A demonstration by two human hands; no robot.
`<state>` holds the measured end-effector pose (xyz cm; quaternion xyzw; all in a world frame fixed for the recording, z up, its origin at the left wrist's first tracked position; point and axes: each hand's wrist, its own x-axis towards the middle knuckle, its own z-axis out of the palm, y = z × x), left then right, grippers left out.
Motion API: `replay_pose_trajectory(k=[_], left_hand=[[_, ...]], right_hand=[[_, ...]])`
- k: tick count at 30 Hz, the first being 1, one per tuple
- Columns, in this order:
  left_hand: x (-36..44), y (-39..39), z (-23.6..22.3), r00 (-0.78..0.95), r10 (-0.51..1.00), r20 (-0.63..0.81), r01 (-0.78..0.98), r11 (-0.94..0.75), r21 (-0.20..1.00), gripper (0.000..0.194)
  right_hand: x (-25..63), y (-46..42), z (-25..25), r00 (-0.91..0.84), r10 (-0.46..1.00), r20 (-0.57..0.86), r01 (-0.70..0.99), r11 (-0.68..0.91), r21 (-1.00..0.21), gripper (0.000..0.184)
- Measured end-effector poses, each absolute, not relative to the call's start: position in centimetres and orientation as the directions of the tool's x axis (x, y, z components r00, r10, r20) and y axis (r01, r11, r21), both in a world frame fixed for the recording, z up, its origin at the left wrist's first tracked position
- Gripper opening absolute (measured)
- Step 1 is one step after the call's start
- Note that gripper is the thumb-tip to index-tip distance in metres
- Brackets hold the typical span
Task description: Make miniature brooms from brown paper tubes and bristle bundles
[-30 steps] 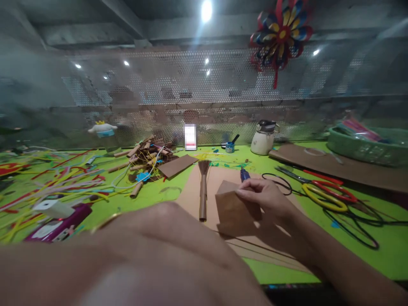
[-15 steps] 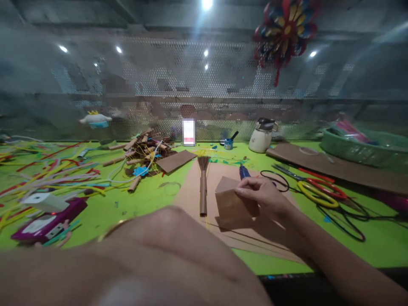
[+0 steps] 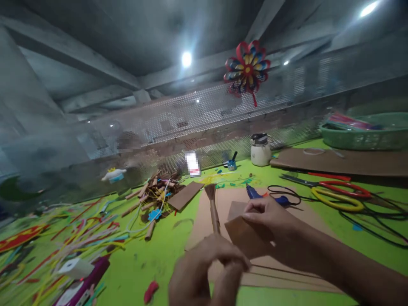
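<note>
My right hand (image 3: 270,225) pinches a creased piece of brown paper (image 3: 248,233) between thumb and fingers, holding it tilted above a larger brown sheet (image 3: 283,278). In front of the paper's lower left edge is my left hand (image 3: 207,265). Its fingers are curved, with a gap between them and the thumb, and nothing shows in its grasp. Just beyond it lies a small paper broom (image 3: 213,208) with a rolled handle and a fringed end; the left hand hides its near end. A blue glue gun (image 3: 253,192) rests behind my right hand.
Scissors (image 3: 338,199) and a black cord lie at right, near a brown board (image 3: 334,161) and a green basket (image 3: 363,136). A heap of paper rolls (image 3: 156,191) is left of centre. Coloured strips and a purple power strip (image 3: 86,284) cover the left. A white jug (image 3: 260,151) stands behind.
My left arm, which filled the lower foreground, has drawn back so the left hand shows near the brown paper. The right hand keeps its pinch. The view has tilted and risen.
</note>
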<state>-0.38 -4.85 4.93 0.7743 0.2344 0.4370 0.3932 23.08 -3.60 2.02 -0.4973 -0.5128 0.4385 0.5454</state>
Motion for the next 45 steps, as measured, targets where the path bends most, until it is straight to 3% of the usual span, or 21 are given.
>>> replay_pose_trajectory(k=[2, 5, 9, 15, 21, 30, 41, 45], left_hand=[[2.6, -3.9, 7.7, 0.466, 0.74, 0.485, 0.16, -0.61, 0.776, 0.022], [3.9, -1.4, 7.6, 0.478, 0.759, 0.442, 0.281, -0.609, 0.742, 0.021], [4.2, 1.0, 5.3, 0.581, 0.79, 0.196, 0.313, -0.44, 0.842, 0.032], [5.7, 0.8, 3.3, 0.566, 0.823, -0.043, 0.105, -0.02, 0.994, 0.035], [6.0, -0.3, 2.7, 0.588, 0.797, -0.141, -0.171, 0.293, 0.941, 0.035], [5.7, -0.6, 2.6, 0.51, 0.841, -0.181, -0.295, 0.369, 0.881, 0.034], [5.0, -0.8, 3.2, 0.57, 0.811, -0.129, -0.291, 0.347, 0.892, 0.014], [5.2, -0.6, 3.2, 0.633, 0.748, -0.2, -0.22, 0.421, 0.88, 0.022]], right_hand=[[23.1, -3.5, 2.0, 0.076, 0.987, 0.14, 0.005, 0.14, -0.99, 0.021], [22.9, -3.6, 2.0, 0.06, 0.985, 0.159, -0.045, 0.162, -0.986, 0.021], [22.5, -4.0, 2.3, 0.078, 0.98, 0.182, -0.098, 0.189, -0.977, 0.024], [22.3, -3.9, 1.7, 0.134, 0.977, 0.165, -0.067, 0.175, -0.982, 0.027], [22.4, -3.7, 0.4, 0.109, 0.992, 0.066, -0.222, 0.089, -0.971, 0.027], [22.2, -4.1, 1.4, 0.13, 0.99, 0.05, -0.202, 0.076, -0.976, 0.024], [21.7, -4.3, 1.9, 0.094, 0.995, 0.016, -0.294, 0.043, -0.955, 0.016], [21.5, -4.4, 1.2, 0.089, 0.996, 0.019, -0.268, 0.043, -0.962, 0.013]])
